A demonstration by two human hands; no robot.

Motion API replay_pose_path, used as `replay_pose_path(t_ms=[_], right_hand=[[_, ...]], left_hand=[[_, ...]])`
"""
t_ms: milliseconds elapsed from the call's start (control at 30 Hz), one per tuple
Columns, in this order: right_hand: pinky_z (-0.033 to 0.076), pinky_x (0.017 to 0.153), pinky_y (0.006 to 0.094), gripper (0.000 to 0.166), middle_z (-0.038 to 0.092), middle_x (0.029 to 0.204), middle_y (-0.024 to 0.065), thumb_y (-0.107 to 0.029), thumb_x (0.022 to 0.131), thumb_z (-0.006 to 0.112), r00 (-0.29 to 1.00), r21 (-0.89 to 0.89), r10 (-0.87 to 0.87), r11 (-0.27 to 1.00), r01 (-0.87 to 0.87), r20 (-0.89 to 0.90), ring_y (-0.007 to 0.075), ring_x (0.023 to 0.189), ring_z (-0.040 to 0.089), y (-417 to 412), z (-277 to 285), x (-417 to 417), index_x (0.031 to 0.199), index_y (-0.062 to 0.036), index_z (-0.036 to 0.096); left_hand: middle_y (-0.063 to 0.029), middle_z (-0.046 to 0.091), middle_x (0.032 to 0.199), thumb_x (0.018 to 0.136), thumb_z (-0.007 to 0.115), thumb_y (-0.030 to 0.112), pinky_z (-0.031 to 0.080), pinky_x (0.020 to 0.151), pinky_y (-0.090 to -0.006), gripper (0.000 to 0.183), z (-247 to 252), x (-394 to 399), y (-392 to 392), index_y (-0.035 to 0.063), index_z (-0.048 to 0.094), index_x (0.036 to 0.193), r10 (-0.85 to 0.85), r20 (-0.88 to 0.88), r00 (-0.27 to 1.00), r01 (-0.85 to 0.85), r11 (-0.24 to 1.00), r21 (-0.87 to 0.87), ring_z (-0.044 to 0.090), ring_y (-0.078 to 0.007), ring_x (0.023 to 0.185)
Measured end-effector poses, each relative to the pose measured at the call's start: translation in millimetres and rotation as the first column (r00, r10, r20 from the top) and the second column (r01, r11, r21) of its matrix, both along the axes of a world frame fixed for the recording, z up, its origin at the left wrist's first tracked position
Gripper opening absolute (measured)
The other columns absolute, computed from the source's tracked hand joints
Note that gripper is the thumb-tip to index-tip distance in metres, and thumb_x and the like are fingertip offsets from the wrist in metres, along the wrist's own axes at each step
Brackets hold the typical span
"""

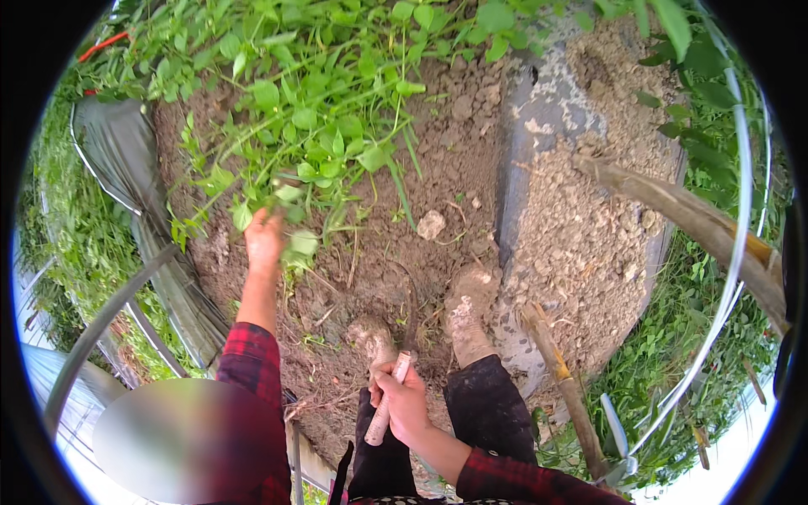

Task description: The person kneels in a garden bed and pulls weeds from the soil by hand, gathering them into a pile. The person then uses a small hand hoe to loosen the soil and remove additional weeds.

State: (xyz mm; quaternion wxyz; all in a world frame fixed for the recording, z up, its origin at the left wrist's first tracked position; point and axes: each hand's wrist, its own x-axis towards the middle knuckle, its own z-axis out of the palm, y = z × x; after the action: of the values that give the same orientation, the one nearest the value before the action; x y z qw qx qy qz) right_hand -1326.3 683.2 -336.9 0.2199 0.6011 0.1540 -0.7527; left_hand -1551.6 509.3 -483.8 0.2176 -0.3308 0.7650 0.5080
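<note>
My right hand [404, 404] is closed around the pale handle [382, 421] of a sickle, held low between my legs. Its thin, curved, dirt-coloured blade [413, 309] points away from me over the soil. Farther forward, at the left, my left hand [264, 243] has its fingers curled around leafy green weed stems [278, 197]; leaves partly hide the fingertips, and that spot is slightly blurred. A dense patch of broad-leaved weeds [328, 120] spreads beyond the hand. Moist brown soil [372, 246] lies under the blade and around my muddy boots [470, 309].
At the right, crumbly soil [568, 233] lies over dark plastic mulch film [508, 170]. Bamboo poles [682, 202] and a pale curved tube [726, 265] cross that side. At the left are a dark sheet [126, 151] and a grey curved pipe [107, 322]. A clod [431, 225] sits ahead.
</note>
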Motion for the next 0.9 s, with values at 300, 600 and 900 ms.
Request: replay_pose_path(t_ms=[300, 600, 900], right_hand=[[0.04, 0.046, 0.0249, 0.004, 0.052, 0.064, 0.005, -0.002, 0.081, 0.05, 0.992, 0.058, -0.074, 0.995, 0.08, -0.102, 0.0121, 0.05, 0.048, 41.1, 8.0, -70.8, 0.084, -0.0049, 0.048], [0.04, 0.043, 0.023, 0.005, 0.052, 0.064, 0.0045, -0.003, 0.082, 0.051, 0.98, 0.192, -0.135, 0.968, 0.162, -0.148, 0.011, 0.047, 0.047, 80.2, -2.3, -116.4, 0.085, -0.0053, 0.048], [0.038, 0.044, 0.0217, 0.008, 0.051, 0.066, 0.0028, -0.002, 0.08, 0.052, 0.948, 0.45, -0.172, 0.848, 0.28, -0.266, 0.0097, 0.048, 0.047, 112.5, -10.6, -143.2, 0.087, -0.0039, 0.05]], left_hand=[[-0.0184, 0.06, 0.095, 0.076, 0.057, 0.026, 0.048, 0.073, -0.0404, 0.023, 73.1, -56.1, 28.3, 0.01, 0.063, 0.092, -0.714, 0.592, 0.375, 0.887, 0.091, -0.452, 0.059, -0.0345, 0.082], [-0.0142, 0.061, 0.093, 0.074, 0.057, 0.02, 0.047, 0.079, -0.0382, 0.02, 41.8, -12.7, 138.2, 0.011, 0.062, 0.091, -0.89, 0.438, -0.126, 0.967, -0.208, -0.145, 0.058, -0.0289, 0.091], [-0.0164, 0.06, 0.094, 0.075, 0.055, 0.026, 0.045, 0.079, -0.0427, 0.026, 5.3, 7.3, 218.4, 0.0065, 0.057, 0.092, -0.965, 0.13, -0.228, 0.972, -0.234, -0.033, 0.055, -0.0326, 0.094]])
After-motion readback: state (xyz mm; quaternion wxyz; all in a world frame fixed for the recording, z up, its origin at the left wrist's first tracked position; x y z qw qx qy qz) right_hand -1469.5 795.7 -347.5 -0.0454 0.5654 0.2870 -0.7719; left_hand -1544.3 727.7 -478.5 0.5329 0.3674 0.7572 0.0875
